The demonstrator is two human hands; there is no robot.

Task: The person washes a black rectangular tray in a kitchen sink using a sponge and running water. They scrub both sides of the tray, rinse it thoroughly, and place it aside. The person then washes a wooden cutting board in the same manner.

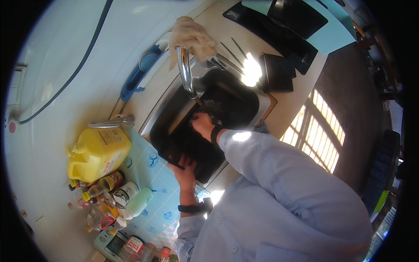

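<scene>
A dark tray or panel (pixel 209 157) lies tilted in the metal sink (pixel 154 114), below a curved chrome faucet (pixel 186 73). My left hand (pixel 185 168) grips the near left edge of this dark piece, fingers over its rim. Close under the faucet's spout, where water seems to run, my right hand (pixel 202 124) is curled against the dark surface. Whether something small is inside its fingers cannot be told. A beige cloth (pixel 191 36) hangs over the faucet's top. The dark surfaces in the sink blend together, so their outlines are partly unclear.
A large yellow jug (pixel 100 154), several bottles and a green bottle (pixel 139 203) stand on a blue patterned mat (pixel 160 175) at left. A blue holder (pixel 140 73) lies behind the sink. Black box-like pieces (pixel 278 73) and dark panels (pixel 294 49) rest on the counter at right.
</scene>
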